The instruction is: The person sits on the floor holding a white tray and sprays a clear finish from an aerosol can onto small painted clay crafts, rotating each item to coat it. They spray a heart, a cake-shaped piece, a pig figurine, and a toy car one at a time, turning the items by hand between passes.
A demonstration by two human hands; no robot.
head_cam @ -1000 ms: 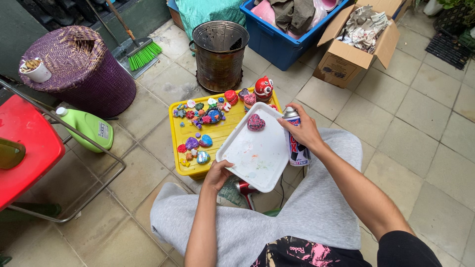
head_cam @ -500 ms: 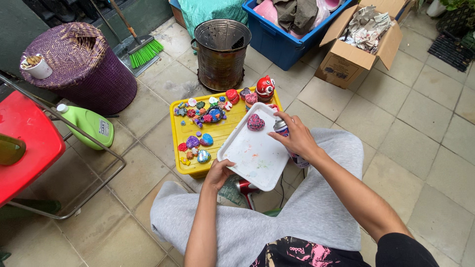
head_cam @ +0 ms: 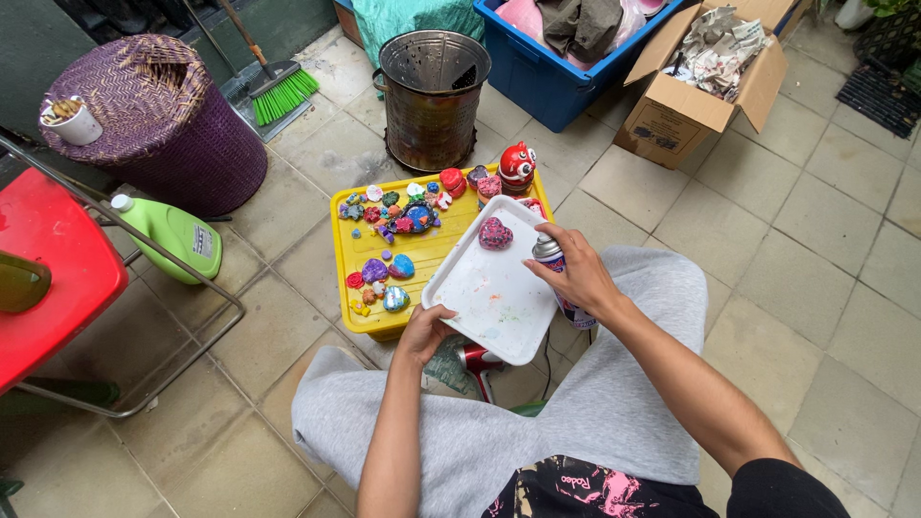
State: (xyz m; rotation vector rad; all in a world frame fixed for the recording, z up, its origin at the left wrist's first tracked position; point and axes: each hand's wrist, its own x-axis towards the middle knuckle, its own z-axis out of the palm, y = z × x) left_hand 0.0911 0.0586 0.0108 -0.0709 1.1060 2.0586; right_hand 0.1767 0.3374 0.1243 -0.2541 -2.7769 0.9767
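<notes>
my left hand [head_cam: 424, 329] pinches the near corner of a white rectangular plastic tray [head_cam: 497, 288]; my right hand [head_cam: 576, 273] wraps a small spray can [head_cam: 549, 251], nozzle facing a pink painted heart-shaped stone [head_cam: 495, 233] at the tray's far end, just left of the can.

Left hand [head_cam: 422, 329] steadies white tray [head_cam: 489, 297]; right hand [head_cam: 576, 276] grips spray can [head_cam: 550, 251].

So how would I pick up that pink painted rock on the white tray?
Probably from above, pinching the two long sides of the pink painted rock. It lies flat and rounded near the far corner of the white tray, with bare tray around it, so fingers fit beside it. The left hand tilts the tray; the right hand holds a spray can nearby.
</notes>
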